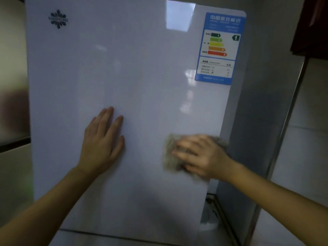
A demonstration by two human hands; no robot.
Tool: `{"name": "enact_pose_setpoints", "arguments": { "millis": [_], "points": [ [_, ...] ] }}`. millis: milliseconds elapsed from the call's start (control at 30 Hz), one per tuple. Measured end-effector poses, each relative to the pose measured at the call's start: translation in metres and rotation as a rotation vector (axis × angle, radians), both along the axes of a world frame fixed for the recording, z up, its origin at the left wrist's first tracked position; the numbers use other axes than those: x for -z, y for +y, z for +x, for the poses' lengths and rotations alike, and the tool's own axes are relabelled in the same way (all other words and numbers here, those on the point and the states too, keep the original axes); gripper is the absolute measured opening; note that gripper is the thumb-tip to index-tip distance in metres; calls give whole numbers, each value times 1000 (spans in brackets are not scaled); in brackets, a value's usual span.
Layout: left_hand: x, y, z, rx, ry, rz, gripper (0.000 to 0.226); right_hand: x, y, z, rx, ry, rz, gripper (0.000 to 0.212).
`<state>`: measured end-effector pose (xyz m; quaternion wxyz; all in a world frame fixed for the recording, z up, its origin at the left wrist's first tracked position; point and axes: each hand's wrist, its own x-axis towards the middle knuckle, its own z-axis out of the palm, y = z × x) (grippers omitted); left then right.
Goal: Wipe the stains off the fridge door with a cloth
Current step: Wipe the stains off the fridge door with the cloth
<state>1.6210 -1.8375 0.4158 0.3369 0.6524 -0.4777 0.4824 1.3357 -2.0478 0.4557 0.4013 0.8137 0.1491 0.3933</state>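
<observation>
The white glossy fridge door fills most of the view. My left hand lies flat on it, fingers together and pointing up, left of the door's middle. My right hand presses a grey-beige cloth against the door near its right edge, low down. The cloth shows to the left of the fingers and a little above and below the hand; both are blurred. No stain is plainly visible on the door.
A blue energy label is stuck at the door's upper right, a dark snowflake logo at the upper left. The fridge's grey side runs down the right, beside a tiled wall. A second door's seam lies below.
</observation>
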Motion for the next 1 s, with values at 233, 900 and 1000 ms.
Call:
{"name": "enact_pose_setpoints", "arguments": {
  "millis": [233, 900, 1000],
  "points": [
    [-2, 9, 5, 0, -23, 49, 59, -25, 0, 4, 7, -90, 10, 40],
    [48, 64, 67, -72, 123, -13, 53, -57, 66, 121, -72, -157, 79, 39],
    [58, 65, 79, -67, 135, -27, 56, -92, 87, 147, -68, -391, 274, 42]
  ]
}}
